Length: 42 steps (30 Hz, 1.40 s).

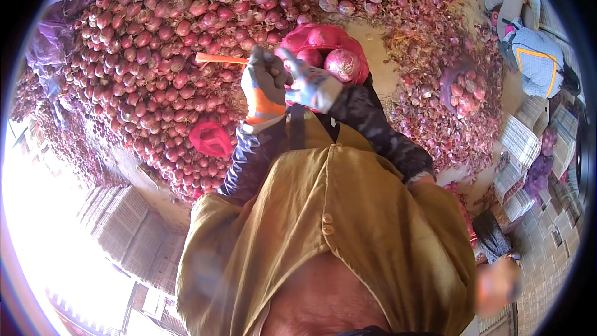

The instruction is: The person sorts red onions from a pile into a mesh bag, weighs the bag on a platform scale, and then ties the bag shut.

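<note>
My left hand (264, 84), in a grey and orange work glove, is closed around a thin orange strip (221, 58). One end of the strip sticks out to the left over the onion heap. Just to its right is my right hand (315, 85), also gloved, its fingers stretched toward the left hand and apart; I see nothing held in it. Directly beyond the right hand sits a pink net bag (357, 40) filled with large red onions (342, 64). The bag's near end is hidden behind my hands.
A big heap of red onions (143, 74) spreads left and ahead. On it lies an empty pink net bag (210, 139). Loose skins (429, 43) cover the floor at right, around a filled net bag (463, 94). Another person (538, 62) is far right, near plastic crates (519, 142).
</note>
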### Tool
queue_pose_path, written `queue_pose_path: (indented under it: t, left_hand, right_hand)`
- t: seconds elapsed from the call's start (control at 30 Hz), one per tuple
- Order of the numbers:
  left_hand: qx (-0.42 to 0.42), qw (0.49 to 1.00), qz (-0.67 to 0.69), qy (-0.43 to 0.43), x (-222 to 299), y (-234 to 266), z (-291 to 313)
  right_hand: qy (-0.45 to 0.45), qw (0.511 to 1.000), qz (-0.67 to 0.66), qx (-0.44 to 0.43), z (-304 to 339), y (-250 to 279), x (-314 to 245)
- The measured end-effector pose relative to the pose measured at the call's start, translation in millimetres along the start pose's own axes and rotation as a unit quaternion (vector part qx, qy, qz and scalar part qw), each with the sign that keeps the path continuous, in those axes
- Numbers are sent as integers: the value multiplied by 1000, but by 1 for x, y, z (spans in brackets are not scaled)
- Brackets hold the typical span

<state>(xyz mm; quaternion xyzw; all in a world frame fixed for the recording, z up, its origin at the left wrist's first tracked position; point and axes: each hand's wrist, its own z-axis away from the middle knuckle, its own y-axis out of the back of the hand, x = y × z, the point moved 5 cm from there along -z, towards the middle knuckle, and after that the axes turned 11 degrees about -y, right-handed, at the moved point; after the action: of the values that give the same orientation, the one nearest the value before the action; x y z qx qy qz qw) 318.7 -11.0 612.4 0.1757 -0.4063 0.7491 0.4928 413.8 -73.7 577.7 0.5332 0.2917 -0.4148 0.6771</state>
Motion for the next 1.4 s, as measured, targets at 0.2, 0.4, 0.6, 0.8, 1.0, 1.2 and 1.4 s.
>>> queue_pose_path:
  t: [0.2, 0.4, 0.6, 0.8, 1.0, 1.2, 1.4]
  left_hand:
    - [-270, 911, -269, -159, 21, -14, 1]
    - [-403, 687, -525, -300, -33, 42, -29]
    - [-272, 800, -497, -200, -57, 85, -69]
    - [-210, 899, -349, -161, -64, 95, -75]
    - [-187, 931, -282, -140, -55, 78, -67]
    - [-153, 950, -241, -125, -63, 79, -75]
    - [-143, 973, -154, -97, -74, 82, -83]
  right_hand:
    - [-39, 999, 25, -13, -23, -20, 20]
    - [45, 992, 77, 91, 18, 11, 20]
    - [117, 982, 134, -61, 41, 26, 32]
    - [254, 876, 394, -112, 77, -8, 124]
    - [297, 793, 527, -68, 93, -35, 173]
    - [286, 748, 570, -185, 83, -30, 170]
    - [147, 805, 490, -300, 73, 13, 147]
